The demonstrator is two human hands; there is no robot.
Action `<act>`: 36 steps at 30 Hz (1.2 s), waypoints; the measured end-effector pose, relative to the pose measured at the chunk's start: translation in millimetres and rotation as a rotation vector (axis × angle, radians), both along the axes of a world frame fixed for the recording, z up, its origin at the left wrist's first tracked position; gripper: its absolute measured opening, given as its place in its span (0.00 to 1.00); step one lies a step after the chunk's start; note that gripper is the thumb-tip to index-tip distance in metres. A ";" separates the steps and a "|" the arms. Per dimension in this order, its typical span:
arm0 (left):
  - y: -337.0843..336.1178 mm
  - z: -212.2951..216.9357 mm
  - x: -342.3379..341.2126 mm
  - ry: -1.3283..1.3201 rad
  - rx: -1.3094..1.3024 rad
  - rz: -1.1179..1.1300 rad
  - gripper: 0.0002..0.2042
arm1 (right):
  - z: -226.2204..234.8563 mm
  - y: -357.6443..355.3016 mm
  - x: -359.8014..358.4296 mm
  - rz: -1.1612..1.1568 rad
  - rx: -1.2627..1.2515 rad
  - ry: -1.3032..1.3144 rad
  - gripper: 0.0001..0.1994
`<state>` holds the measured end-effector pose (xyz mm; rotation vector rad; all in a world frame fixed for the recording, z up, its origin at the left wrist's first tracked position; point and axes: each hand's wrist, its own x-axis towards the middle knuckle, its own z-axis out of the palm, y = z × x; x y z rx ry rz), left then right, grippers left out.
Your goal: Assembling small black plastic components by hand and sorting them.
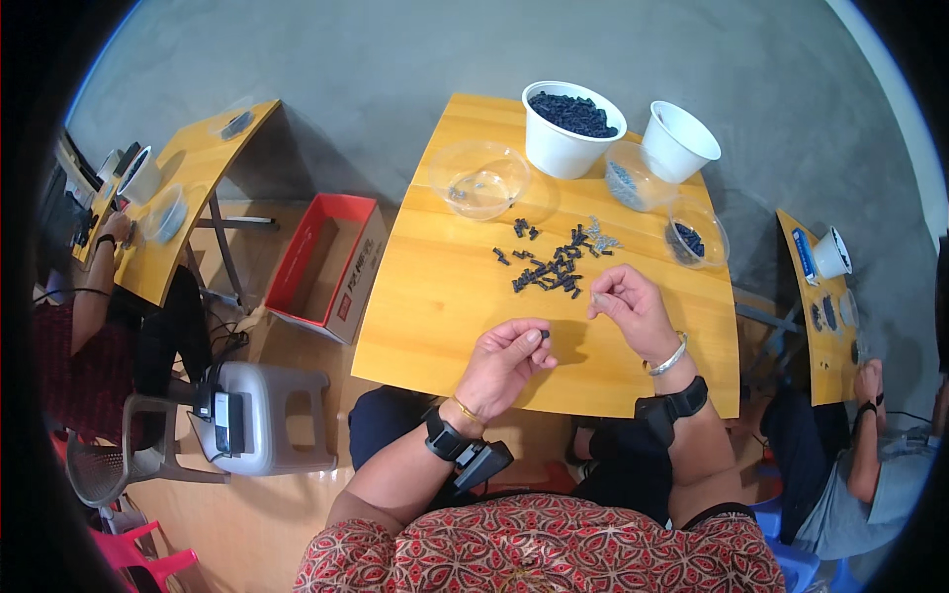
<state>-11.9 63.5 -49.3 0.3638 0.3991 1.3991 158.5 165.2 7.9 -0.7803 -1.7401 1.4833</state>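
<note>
The left hand [506, 358] hovers over the near part of the wooden table [435, 306], fingers curled in, pinching a small dark part [544, 335] between thumb and fingertips — the part sticks out at the hand's upper right edge. The right hand [630, 304] sits just to the right and a little farther out, its thumb and forefinger closed on a tiny pale piece [596, 295] that is too small to make out. The two hands are near each other but apart.

Just beyond both hands lies a loose pile of dark parts [550, 269] scattered on the table, with a small cluster of grey metal bits [599, 236] at its far right edge. The pile is nearer to the right hand's fingertips than to the left hand.

Along the far edge stand a white tub [565, 143] full of dark parts, an empty white tub [678, 141], a clear bowl [481, 179] at the left, and two more clear bowls — one with grey bits [626, 181], one with a few dark parts [695, 235].

Both wrists wear black straps. A red box [333, 257] stands open on the floor left of the table, a grey stool [259, 420] nearer. Other people work at tables on either side.
</note>
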 end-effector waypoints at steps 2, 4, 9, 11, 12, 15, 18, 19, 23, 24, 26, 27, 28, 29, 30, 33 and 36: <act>0.2 0.9 0.5 -0.018 -0.007 0.007 0.08 | 4.3 -8.0 -5.3 0.027 -0.051 0.060 0.02; -1.4 3.4 -1.1 -0.047 -0.004 -0.013 0.08 | 5.9 -15.2 -11.3 0.042 0.004 0.034 0.03; -1.9 7.1 -4.0 -0.080 0.007 -0.034 0.09 | 6.5 -27.2 -20.9 0.007 -0.003 0.063 0.04; -3.9 6.7 -6.8 -0.105 0.027 -0.039 0.09 | 7.1 -31.7 -25.7 -0.009 -0.025 0.073 0.03; -4.0 7.0 -7.1 -0.121 0.036 -0.043 0.09 | 6.7 -33.2 -26.2 -0.010 -0.024 0.089 0.03; -4.7 8.2 -8.4 -0.159 0.066 -0.051 0.09 | 6.7 -37.7 -27.1 -0.012 -0.008 0.089 0.04; -3.9 6.5 -7.6 -0.127 0.091 -0.014 0.08 | 7.9 -43.4 -28.7 -0.021 0.001 0.063 0.04; -3.0 5.3 -6.6 -0.071 0.096 0.025 0.08 | 8.2 -44.9 -29.1 -0.031 -0.003 0.054 0.04; -1.2 3.3 -4.3 0.199 0.079 0.124 0.07 | -0.6 -48.9 -35.3 -0.009 -0.107 0.117 0.04; -1.3 4.8 -3.8 0.242 0.092 0.137 0.07 | -6.2 -48.9 -35.3 -0.006 -0.109 0.119 0.04; -0.3 6.3 -3.2 0.285 0.103 0.149 0.06 | -9.9 -48.9 -34.8 -0.003 -0.113 0.122 0.04; -0.5 6.3 -3.5 0.291 0.101 0.145 0.07 | -10.8 -49.7 -35.1 -0.012 -0.136 0.137 0.04; -0.8 6.0 -3.8 0.297 0.100 0.141 0.07 | -11.8 -50.5 -35.1 -0.021 -0.160 0.153 0.04; -1.3 5.3 -4.1 0.298 0.097 0.142 0.07 | -13.3 -51.5 -35.1 -0.020 -0.163 0.153 0.04; -1.0 4.8 -4.5 0.274 0.102 0.128 0.07 | -14.5 -51.9 -35.1 -0.017 -0.187 0.197 0.04; -0.6 4.8 -3.7 0.192 0.108 0.100 0.08 | -18.8 -52.1 -35.0 -0.014 -0.218 0.275 0.05; -1.1 4.3 -3.6 0.108 0.099 0.087 0.08 | -21.5 -52.4 -37.2 -0.007 -0.250 0.339 0.05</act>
